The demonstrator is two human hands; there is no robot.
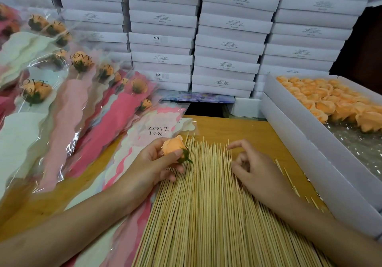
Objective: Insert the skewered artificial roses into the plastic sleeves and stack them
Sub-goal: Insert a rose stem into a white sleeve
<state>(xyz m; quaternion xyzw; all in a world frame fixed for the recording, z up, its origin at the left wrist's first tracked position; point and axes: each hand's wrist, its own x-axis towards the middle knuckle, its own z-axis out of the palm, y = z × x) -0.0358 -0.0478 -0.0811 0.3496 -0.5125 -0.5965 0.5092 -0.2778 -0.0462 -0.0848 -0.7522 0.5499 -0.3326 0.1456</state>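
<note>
Wooden table [237, 129] shows under both hands, mostly covered by a bed of skewers [206, 204] whose tips point away from me. I see my left hand [152, 164] at the skewers' left edge, palm turned inward, thumb and fingers pinching a peach rose [172, 148] by its bloom; the green stub points toward my right hand [255, 170]. That hand rests on top of the skewers with its index finger crooked outward and the other fingers curled under. Whether it pinches a skewer I cannot tell.

Under and just beyond my left hand lie flat sleeves [158, 131] printed LOVE YOU. Further left, filled sleeves [82, 105] are piled overlapping, each with a peach bloom at its top. Right of my right hand stands an open box [289, 134], with loose roses [322, 99] packed at its far end. Stacked boxes [227, 45], all white, wall off the back.
</note>
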